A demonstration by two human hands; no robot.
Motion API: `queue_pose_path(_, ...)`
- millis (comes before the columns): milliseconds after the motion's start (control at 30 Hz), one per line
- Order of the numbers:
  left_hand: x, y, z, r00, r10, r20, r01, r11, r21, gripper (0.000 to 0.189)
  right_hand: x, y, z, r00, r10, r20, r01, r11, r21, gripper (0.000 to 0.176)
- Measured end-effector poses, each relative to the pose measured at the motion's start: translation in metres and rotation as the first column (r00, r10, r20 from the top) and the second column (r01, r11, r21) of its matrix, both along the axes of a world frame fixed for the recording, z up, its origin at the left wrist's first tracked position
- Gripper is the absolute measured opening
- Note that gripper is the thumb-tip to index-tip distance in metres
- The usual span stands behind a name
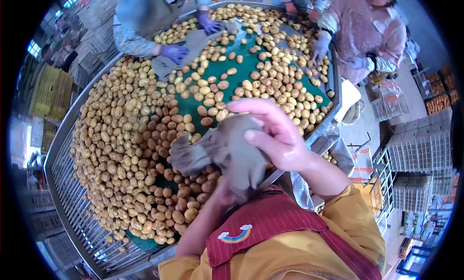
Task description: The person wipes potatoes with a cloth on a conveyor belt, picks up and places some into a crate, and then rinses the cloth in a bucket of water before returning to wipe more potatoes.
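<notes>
A crumpled grey cloth is held in front of my apron, above the near edge of the potato table. My right hand grips its upper right side, with the thumb pressed on the fabric and the fingers curled over the top. At the cloth's lower end is my left hand, closed on it, its fingers mostly hidden by the folds. Loose potatoes lie heaped beneath and to the left of the cloth, some of them darker and brownish close to my left hand.
A metal rim borders the table, with slats at left and a green surface showing between potatoes. Across it, a co-worker's purple-gloved hands rest on another grey cloth. A co-worker in pink stands right. Stacked crates stand beyond.
</notes>
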State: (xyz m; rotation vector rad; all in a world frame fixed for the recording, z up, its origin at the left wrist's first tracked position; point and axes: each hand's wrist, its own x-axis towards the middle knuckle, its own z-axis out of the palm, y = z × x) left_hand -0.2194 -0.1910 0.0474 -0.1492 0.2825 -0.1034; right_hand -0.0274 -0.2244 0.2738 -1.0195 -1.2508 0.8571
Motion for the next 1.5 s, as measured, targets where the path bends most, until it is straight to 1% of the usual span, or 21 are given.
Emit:
queue_pose_path(67,0.002,-0.013,0.007,0.975,-0.181,-0.132,0.217,0.908,0.359,0.042,0.008,0.0,0.01,0.993,-0.104,0.062,0.102,0.994,0.033,0.043)
queue_pose_path(100,0.002,-0.019,-0.026,0.968,-0.248,-0.035,0.251,0.955,0.156,0.043,0.014,-0.004,0.014,0.989,-0.15,0.004,0.15,0.987,-0.053,0.04)
queue_pose_path(167,-0.004,-0.001,-0.014,0.983,-0.179,0.04,0.166,0.962,0.219,0.045,0.04,-0.009,0.014,0.949,-0.296,0.109,0.309,0.94,-0.142,0.032)
queue_pose_path(300,-0.036,0.064,0.072,0.939,0.338,-0.057,-0.278,0.846,0.455,0.05,0.091,-0.001,0.001,0.932,-0.336,-0.136,0.328,0.942,-0.078,0.03)
queue_pose_path(400,-0.089,0.115,0.105,0.783,0.621,0.002,-0.266,0.333,0.905,0.053,0.124,0.025,0.002,0.959,-0.251,-0.128,0.234,0.963,-0.136,0.033)
queue_pose_path(467,-0.15,0.136,0.132,0.416,0.896,-0.153,-0.171,0.242,0.955,0.023,0.116,0.053,0.023,0.99,-0.14,0.021,0.141,0.961,-0.239,0.042)
queue_pose_path(567,-0.226,0.173,0.164,0.248,0.967,-0.053,0.104,0.028,0.994,0.019,0.088,0.107,0.032,0.846,0.093,0.525,0.012,0.981,-0.193,0.066)
queue_pose_path(667,-0.269,0.195,0.24,0.113,0.971,0.209,0.333,-0.235,0.913,0.016,0.06,0.198,0.019,0.303,-0.21,0.93,-0.189,0.943,0.274,0.036)
queue_pose_path(700,-0.299,0.21,0.257,0.069,0.921,0.383,0.394,-0.378,0.838,0.027,0.048,0.236,0.019,0.285,-0.252,0.925,-0.215,0.923,0.318,0.024)
queue_pose_path(800,-0.338,0.192,0.336,0.014,0.771,0.637,0.809,-0.383,0.446,0.039,-0.007,0.315,0.061,0.342,-0.36,0.868,-0.176,0.883,0.435,0.019)
queue_pose_path(833,-0.347,0.177,0.354,0.045,0.733,0.679,0.882,-0.348,0.318,0.033,-0.039,0.313,0.088,0.138,-0.524,0.841,-0.143,0.829,0.54,0.017)
queue_pose_path(933,-0.382,0.125,0.381,0.125,0.714,0.689,0.992,-0.088,-0.089,0.023,-0.092,0.326,0.109,0.376,-0.635,0.674,-0.349,0.577,0.738,0.011)
queue_pose_path(967,-0.391,0.105,0.378,0.241,0.719,0.652,0.892,0.1,-0.441,0.02,-0.103,0.338,0.103,0.366,-0.61,0.703,-0.397,0.581,0.711,0.014)
queue_pose_path(1033,-0.386,0.079,0.341,0.232,0.739,0.632,0.944,-0.014,-0.331,0.022,-0.125,0.369,0.065,0.506,-0.573,0.645,-0.44,0.471,0.764,0.028)
queue_pose_path(1100,-0.35,0.059,0.306,0.033,0.971,0.237,0.957,-0.099,0.271,0.039,-0.155,0.373,0.025,0.351,-0.49,0.798,-0.452,0.658,0.603,0.022)
queue_pose_path(1167,-0.347,0.07,0.249,0.117,0.983,-0.141,0.852,-0.027,0.523,0.044,-0.189,0.379,-0.044,0.253,-0.325,0.911,-0.474,0.78,0.409,0.019)
queue_pose_path(1200,-0.344,0.083,0.201,0.171,0.97,-0.173,0.769,-0.022,0.639,0.055,-0.211,0.395,-0.101,0.487,0.094,0.869,-0.481,0.859,0.176,0.02)
queue_pose_path(1267,-0.332,0.109,0.119,0.253,0.927,-0.277,0.914,-0.134,0.384,0.095,-0.242,0.396,-0.194,0.373,0.128,0.919,-0.629,0.763,0.149,0.029)
queue_pose_path(1300,-0.328,0.118,0.064,0.285,0.91,-0.3,0.957,-0.254,0.137,0.107,-0.248,0.382,-0.221,0.083,-0.316,0.945,-0.763,0.59,0.264,0.038)
queue_pose_path(1367,-0.3,0.139,0.02,0.161,0.895,-0.416,0.92,-0.288,-0.265,0.102,-0.263,0.374,-0.247,0.06,-0.297,0.953,-0.64,0.721,0.265,0.05)
queue_pose_path(1500,-0.323,0.166,-0.023,0.288,0.957,-0.035,0.939,-0.289,-0.185,0.082,-0.29,0.399,-0.244,0.161,0.172,0.972,-0.484,0.872,-0.074,0.033)
